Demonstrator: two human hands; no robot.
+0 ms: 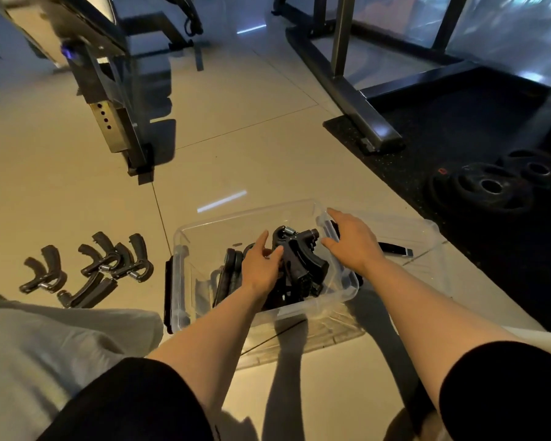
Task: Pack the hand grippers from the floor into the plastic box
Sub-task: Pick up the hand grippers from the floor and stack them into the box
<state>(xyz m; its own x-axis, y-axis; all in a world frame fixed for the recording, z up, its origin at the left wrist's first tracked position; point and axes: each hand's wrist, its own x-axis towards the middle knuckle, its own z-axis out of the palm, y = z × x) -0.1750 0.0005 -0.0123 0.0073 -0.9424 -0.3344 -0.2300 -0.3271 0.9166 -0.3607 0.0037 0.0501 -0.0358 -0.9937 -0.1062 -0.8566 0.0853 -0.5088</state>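
Gym floor (268, 148), pale tiles, rubber mat with weight plates (490, 189) off at the right edge; clear plastic box (185, 249) sits on the tiles, black hand grippers (303, 262) piled inside; left hand (261, 265) curled around one in the pile, right hand (352, 241) spread flat over the box's far right corner; more loose grippers (109, 262) on the floor left of the box.

One view only, from my head, wide-angle, aimed forward and down at the tiled floor (268, 148). Close range: my forearms enter from the bottom edge, and the clear plastic box (185, 249) sits centre frame, just below the middle. Edges bend with lens distortion. Gym frames fill the upper corners, farther off.
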